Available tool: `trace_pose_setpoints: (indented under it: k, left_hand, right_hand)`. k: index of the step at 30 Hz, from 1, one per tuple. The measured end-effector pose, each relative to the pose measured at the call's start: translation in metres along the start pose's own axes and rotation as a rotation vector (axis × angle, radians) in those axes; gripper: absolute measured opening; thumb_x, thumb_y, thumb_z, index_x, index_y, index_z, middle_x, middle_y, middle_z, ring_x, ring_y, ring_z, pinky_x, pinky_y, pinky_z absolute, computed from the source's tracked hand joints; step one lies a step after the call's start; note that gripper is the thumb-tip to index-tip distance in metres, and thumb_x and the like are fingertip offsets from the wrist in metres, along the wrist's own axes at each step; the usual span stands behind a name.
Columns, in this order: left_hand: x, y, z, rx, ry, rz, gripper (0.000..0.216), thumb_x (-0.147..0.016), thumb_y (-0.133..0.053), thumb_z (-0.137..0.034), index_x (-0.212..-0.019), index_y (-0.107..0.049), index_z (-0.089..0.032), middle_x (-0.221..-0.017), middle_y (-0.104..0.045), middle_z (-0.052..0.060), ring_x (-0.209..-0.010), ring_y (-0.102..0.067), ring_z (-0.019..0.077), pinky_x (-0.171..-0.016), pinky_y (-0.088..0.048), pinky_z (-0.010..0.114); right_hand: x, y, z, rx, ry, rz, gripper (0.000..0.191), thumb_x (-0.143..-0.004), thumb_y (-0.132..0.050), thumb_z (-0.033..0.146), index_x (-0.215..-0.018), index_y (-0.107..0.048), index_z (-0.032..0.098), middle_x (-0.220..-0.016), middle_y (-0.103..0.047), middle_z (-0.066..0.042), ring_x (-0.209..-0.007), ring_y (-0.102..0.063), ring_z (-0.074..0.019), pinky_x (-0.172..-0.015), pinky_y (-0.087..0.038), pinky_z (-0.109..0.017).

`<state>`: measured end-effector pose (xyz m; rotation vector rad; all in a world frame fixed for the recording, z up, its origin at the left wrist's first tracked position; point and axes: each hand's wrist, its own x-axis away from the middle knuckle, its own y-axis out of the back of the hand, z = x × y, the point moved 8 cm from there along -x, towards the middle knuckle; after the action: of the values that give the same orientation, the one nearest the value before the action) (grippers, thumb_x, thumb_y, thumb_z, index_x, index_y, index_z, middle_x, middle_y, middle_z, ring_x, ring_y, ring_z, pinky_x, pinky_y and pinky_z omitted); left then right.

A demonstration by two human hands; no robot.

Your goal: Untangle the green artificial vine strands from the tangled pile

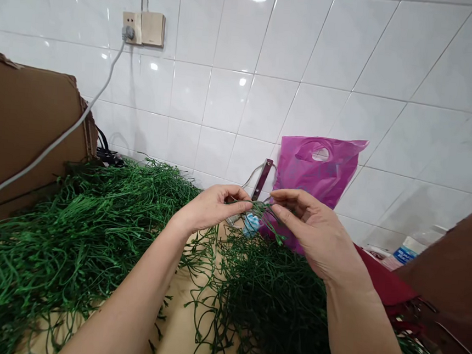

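Observation:
My left hand point(223, 206) and my right hand point(304, 221) are raised close together above the table, thumbs pinched against fingers. Between them stretches a small bunch of thin green plastic stems point(263, 207), gripped from both sides. Below and to the left spreads a large heap of bright green artificial stems point(103, 231) with small forked tips. A second, darker heap of stems point(278, 302) lies beneath my right hand and forearm. The exact ends inside my fingers are hidden.
A purple plastic bag point(319, 170) leans on the tiled wall behind my hands. Cardboard boxes point(26, 114) point(454, 273) stand at both sides. A grey cable point(98, 96) runs from the wall socket point(133, 27) across the left box. A labelled clear bottle point(414, 245) sits at right.

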<state>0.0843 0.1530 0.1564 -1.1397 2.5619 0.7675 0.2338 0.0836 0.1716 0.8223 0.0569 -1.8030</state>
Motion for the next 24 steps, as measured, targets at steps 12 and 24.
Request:
trace_pose_setpoints:
  k: [12,24]
  left_hand:
    - [0.000,-0.005,0.000,0.011,0.016,0.040,0.021,-0.082,-0.068,-0.036,-0.086,-0.070,-0.016,-0.084,-0.067,0.002,-0.079,-0.057,0.0140,-0.077,-0.042,0.028]
    - [0.000,0.001,0.000,0.022,-0.008,-0.021,0.010,-0.085,-0.061,-0.027,-0.083,-0.065,-0.017,-0.083,-0.068,0.002,-0.083,-0.060,0.0151,-0.082,-0.046,0.030]
  right_hand:
    - [-0.001,0.005,-0.002,-0.168,-0.035,-0.111,0.023,-0.072,-0.077,0.035,-0.089,-0.068,0.022,-0.088,-0.070,-0.003,-0.086,-0.064,-0.0177,-0.083,-0.053,-0.034]
    - [0.003,0.009,0.021,0.291,0.147,-0.121,0.017,-0.087,-0.061,0.030,-0.100,-0.071,0.026,-0.105,-0.072,-0.004,-0.099,-0.064,-0.0226,-0.095,-0.047,-0.040]
